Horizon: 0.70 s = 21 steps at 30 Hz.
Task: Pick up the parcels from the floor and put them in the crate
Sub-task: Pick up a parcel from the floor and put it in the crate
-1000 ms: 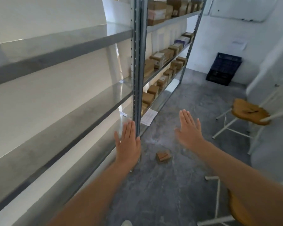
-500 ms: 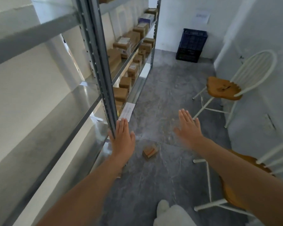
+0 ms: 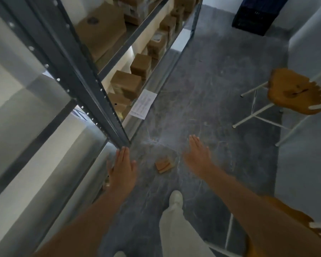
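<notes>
The left hand (image 3: pixel 122 167) and right hand (image 3: pixel 198 158), both spread flat and empty, should be lowered onto the parcel (image 3: pixel 164 165) sides.

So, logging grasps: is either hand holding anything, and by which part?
Nothing is held: left hand and right hand are open; the parcel lies untouched.

Nothing written here can be read. A white printed sheet (image 3: pixel 142 104) sits at the front edge of a low shelf of the metal rack (image 3: pixel 93 93), at about eleven o'clock from the small parcel (image 3: pixel 164 165) on the floor. It carries rows of fine print, all too blurred to make out. Farther off, at about twelve o'clock from the parcel, a white label (image 3: pixel 157 39) with dark marks sits on a brown box (image 3: pixel 156 50) on the same rack, too small to read.
</notes>
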Tool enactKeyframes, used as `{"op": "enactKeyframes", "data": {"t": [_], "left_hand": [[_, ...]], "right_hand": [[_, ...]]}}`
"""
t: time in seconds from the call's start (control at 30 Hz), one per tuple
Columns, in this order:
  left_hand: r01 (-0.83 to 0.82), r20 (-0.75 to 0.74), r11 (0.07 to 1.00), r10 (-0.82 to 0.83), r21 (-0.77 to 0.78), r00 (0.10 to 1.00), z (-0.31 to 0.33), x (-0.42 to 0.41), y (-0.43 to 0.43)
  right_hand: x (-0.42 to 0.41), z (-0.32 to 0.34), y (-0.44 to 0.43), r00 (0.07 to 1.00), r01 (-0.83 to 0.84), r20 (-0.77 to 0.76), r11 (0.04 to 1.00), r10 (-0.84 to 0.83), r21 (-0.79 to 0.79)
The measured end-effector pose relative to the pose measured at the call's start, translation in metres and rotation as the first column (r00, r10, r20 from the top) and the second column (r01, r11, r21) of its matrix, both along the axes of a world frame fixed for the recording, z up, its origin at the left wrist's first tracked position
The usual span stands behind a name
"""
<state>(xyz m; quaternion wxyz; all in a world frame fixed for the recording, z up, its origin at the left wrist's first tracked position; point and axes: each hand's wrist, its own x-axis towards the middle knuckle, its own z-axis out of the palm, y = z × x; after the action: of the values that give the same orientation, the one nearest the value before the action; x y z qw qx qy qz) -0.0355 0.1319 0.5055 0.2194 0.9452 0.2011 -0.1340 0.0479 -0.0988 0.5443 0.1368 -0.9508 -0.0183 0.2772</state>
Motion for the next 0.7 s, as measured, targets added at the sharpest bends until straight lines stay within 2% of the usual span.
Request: {"op": "enactKeyframes", "data": {"t": [0.13, 0.27, 0.43, 0.6, 0.7], "left_hand": [[-0.144, -0.076, 0.984, 0.137, -0.105, 0.988, -0.045, 0.04, -0.035], [-0.18, -0.101, 0.968, 0.165, -0.174, 0.981, -0.102, 0.068, -0.059], [-0.234, -0.235, 0.938, 0.175, -0.256, 0.956, -0.214, 0.076, -0.058], [-0.352, -0.475, 0.871, 0.163, -0.343, 0.865, -0.319, 0.076, -0.055], [-0.418, -0.543, 0.831, 0.173, -0.368, 0.822, -0.397, 0.087, -0.051]], "right_hand": [[0.045, -0.052, -0.025, 0.993, -0.037, -0.109, 0.999, 0.037, -0.003], [0.087, -0.122, -0.043, 0.98, -0.088, -0.181, 0.995, 0.077, -0.055], [0.113, -0.226, -0.04, 0.968, 0.024, -0.248, 0.999, -0.03, -0.025], [0.109, -0.348, -0.019, 0.888, 0.289, -0.378, 0.957, -0.262, 0.017], [0.113, -0.418, -0.003, 0.865, 0.299, -0.441, 0.952, -0.238, 0.072]]}}
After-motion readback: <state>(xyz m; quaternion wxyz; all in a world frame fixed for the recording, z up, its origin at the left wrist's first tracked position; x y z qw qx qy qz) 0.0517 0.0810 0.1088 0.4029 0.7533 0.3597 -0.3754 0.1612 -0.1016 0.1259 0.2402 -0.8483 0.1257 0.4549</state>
